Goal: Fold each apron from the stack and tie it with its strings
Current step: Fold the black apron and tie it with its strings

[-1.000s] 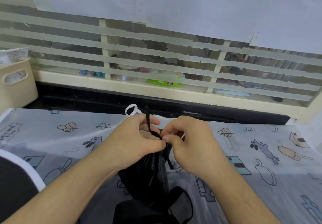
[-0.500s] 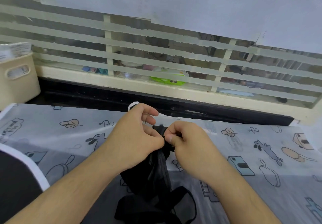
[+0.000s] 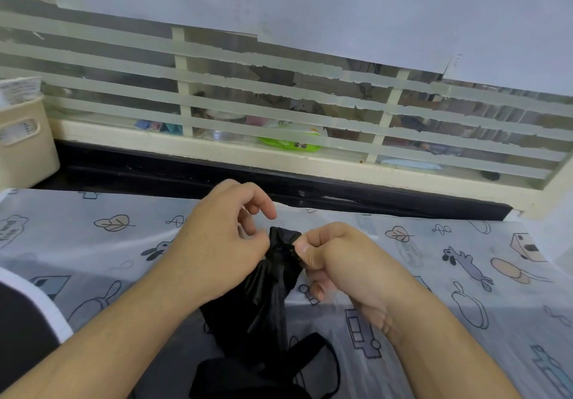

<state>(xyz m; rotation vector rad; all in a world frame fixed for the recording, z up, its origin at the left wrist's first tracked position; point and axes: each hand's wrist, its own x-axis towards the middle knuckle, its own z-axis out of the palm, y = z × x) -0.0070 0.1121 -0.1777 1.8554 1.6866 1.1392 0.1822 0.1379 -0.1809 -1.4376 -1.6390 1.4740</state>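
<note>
A person's two bare hands meet over a bunched black apron [image 3: 273, 287] at the middle of a table [image 3: 465, 321] covered by a pale cloth printed with leaves, rabbits and houses. The right hand [image 3: 347, 271] pinches the gathered top of the apron between thumb and curled fingers. The left hand [image 3: 217, 243] presses against the bundle's other side, thumb at the fabric; its index finger is hooked in the air above, and whether the remaining fingers grip anything cannot be told. The apron hangs from the hands toward the person, its lower folds resting on the cloth, and a black strap [image 3: 325, 364] loops out on the table near the bottom edge of the view. A cream storage bin [image 3: 21, 144] stands at the far left, beside a window [image 3: 279, 103] crossed by frosted stripes, its upper part covered with white paper [image 3: 310, 4].
</note>
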